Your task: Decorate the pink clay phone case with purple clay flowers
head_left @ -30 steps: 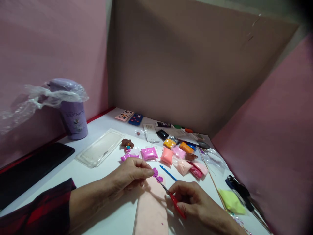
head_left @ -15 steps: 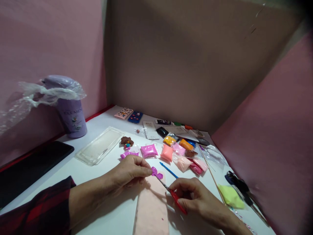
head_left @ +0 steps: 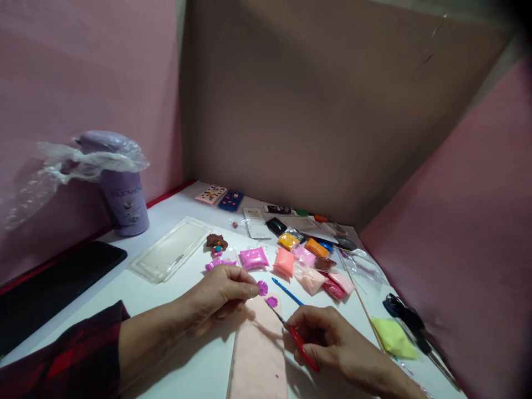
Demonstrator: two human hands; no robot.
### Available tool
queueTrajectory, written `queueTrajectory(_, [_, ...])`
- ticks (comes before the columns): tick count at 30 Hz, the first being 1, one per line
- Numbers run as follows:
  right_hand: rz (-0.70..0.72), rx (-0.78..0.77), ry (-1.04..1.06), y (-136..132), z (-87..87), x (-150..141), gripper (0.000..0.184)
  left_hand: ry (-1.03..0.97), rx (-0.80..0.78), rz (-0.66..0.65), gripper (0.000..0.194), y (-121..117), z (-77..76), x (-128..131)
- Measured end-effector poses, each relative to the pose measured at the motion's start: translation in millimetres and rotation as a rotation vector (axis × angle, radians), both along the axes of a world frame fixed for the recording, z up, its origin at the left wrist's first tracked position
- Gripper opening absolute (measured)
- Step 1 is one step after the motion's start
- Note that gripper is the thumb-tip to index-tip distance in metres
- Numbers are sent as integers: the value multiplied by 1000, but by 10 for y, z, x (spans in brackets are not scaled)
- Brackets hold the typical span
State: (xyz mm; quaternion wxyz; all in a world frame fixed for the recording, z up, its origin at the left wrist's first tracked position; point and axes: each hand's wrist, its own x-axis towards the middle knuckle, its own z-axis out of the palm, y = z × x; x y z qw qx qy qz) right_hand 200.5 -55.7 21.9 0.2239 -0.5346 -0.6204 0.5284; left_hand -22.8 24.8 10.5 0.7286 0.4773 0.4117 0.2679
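My left hand (head_left: 220, 291) pinches a small magenta clay flower (head_left: 262, 287) between thumb and fingertips, just above the top of a pale pink sheet (head_left: 257, 354). My right hand (head_left: 328, 338) grips small red-handled scissors (head_left: 296, 338), whose blades point up-left toward a second magenta clay piece (head_left: 271, 301) lying on the sheet's top edge. A blue tool (head_left: 286, 292) lies just beyond the scissors' tip.
Several packets of coloured clay (head_left: 291, 257) lie beyond my hands. A clear plastic tray (head_left: 170, 249), a purple cup with plastic wrap (head_left: 122, 194) and a black slab (head_left: 54, 282) are at the left. Wooden sticks (head_left: 359, 302), a yellow-green packet (head_left: 393, 335) and dark tools (head_left: 409, 321) sit right.
The magenta clay now shows as two apart pieces: one stays in my left fingers, the other lies on the sheet by the scissor tip. Both hands barely moved.
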Motion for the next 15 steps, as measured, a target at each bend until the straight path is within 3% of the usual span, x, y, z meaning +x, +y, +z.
queueTrajectory(15, [-46, 44, -29, -12, -12, -67, 15, 1, -16, -17, 22, 2, 6, 2])
